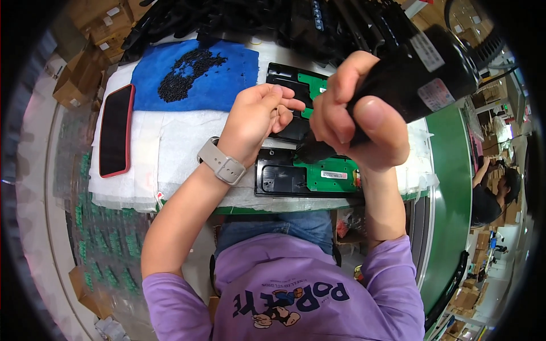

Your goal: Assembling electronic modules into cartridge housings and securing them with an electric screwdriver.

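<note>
My right hand (pixel 364 122) is wrapped round a black electric screwdriver (pixel 415 68), which slants down to the left. Its lower end is over a black plastic housing (pixel 278 177) with a green circuit board (pixel 330 175) in it, at the table's near edge. Whether the bit touches the board is hidden. Close by on the left, my left hand (pixel 259 116) has its thumb and fingers pinched together, and anything between them is too small to make out. Behind both hands lies another black housing (pixel 281 77) with a green board, partly covered by my hands.
A blue cloth (pixel 239 71) at the far left bears a heap of small black screws (pixel 182 77). A red-edged phone (pixel 116 131) lies on the white table cover (pixel 176 142). Black plastic parts (pixel 244 25) are piled along the back. At far right another person (pixel 492 196) sits.
</note>
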The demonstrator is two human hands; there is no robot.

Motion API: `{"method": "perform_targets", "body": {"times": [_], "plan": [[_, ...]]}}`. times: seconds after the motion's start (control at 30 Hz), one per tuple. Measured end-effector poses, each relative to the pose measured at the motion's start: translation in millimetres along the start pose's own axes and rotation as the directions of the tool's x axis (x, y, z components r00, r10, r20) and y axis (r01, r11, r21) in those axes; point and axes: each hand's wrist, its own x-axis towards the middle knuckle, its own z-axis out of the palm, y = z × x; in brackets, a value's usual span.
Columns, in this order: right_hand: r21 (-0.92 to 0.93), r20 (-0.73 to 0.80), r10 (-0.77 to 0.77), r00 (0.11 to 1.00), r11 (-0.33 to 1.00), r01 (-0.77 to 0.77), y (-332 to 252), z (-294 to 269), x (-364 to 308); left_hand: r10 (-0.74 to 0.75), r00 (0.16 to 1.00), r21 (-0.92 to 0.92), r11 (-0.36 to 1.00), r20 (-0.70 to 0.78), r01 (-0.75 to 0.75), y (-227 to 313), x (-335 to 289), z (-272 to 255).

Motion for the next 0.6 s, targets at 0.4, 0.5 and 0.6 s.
{"method": "perform_targets", "body": {"times": [0.4,0.5,0.6], "plan": [[0.087,0.050,-0.042,0.998,0.995,0.038,-5.1,-8.3,-6.1,0.110,0.994,0.180,0.977,0.017,-0.111,2.6,-3.6,11.3],[0.264,0.049,-0.169,0.984,0.953,0.150,-7.6,-26.3,-8.0,0.043,0.999,0.223,0.974,0.008,-0.043,7.1,-8.1,14.3],[0.400,0.000,-0.373,0.928,0.851,0.342,-19.8,-45.9,-6.4,0.045,0.998,0.346,0.936,0.037,-0.055,10.3,-11.3,17.5]]}}
